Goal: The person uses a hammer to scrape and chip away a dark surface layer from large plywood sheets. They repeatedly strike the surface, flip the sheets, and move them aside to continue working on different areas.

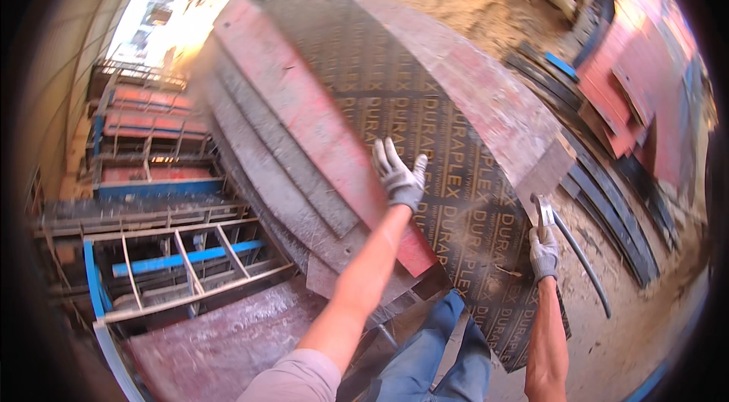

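Note:
My left hand (400, 175), in a pale glove with a grey cuff, lies spread on the edge of a red-faced board (319, 134) and a dark printed plywood panel (455, 174). My right hand (544, 253), gloved too, is closed around a hammer (545, 213) near the panel's right edge, its metal head upward. The printed panel lies over a stack of long boards, the red-faced one along its left side. A worn pinkish board (478, 100) runs along its right side.
Steel frames with blue and pale bars (188, 265) stand at the left. A purplish board (216, 339) lies at lower left. On the right are dark curved strips (615, 220), a thin curved rod or tube (584, 265) and piled red panels (621, 94) on dusty ground.

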Demonstrator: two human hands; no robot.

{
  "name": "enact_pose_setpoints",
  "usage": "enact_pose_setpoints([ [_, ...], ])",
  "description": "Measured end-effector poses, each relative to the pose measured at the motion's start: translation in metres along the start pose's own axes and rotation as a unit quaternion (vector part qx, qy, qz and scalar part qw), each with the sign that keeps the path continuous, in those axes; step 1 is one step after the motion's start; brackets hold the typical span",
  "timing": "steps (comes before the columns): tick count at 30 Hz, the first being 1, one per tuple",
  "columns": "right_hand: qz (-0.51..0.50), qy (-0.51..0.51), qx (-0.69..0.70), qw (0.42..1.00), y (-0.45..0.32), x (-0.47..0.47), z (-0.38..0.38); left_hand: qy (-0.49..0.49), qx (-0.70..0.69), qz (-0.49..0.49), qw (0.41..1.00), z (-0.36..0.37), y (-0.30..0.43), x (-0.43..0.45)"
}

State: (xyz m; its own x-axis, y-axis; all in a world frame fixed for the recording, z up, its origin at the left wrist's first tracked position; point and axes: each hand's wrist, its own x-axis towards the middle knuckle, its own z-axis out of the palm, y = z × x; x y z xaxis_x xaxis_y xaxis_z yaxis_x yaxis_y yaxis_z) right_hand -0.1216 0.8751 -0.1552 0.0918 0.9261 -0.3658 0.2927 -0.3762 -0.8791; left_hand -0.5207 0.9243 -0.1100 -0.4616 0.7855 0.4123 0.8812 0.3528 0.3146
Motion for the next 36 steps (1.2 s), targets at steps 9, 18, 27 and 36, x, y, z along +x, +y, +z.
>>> enact_pose_setpoints([
  [9, 0.103, -0.042, -0.216, 0.97, -0.049, -0.056, -0.071, -0.12, -0.145, -0.401, 0.896, -0.066, 0.042, -0.072],
  [18, 0.071, -0.104, -0.201, 0.972, -0.042, -0.109, -0.17, -0.084, -0.322, -0.505, 0.796, -0.114, 0.106, -0.151],
  [27, 0.231, -0.008, -0.174, 0.957, 0.161, -0.221, -0.389, -0.509, -0.146, -0.56, 0.637, -0.181, 0.22, -0.459],
  [36, 0.29, 0.087, -0.252, 0.919, 0.207, -0.271, -0.454, -0.413, -0.48, -0.678, 0.373, -0.084, 0.164, -0.535],
])
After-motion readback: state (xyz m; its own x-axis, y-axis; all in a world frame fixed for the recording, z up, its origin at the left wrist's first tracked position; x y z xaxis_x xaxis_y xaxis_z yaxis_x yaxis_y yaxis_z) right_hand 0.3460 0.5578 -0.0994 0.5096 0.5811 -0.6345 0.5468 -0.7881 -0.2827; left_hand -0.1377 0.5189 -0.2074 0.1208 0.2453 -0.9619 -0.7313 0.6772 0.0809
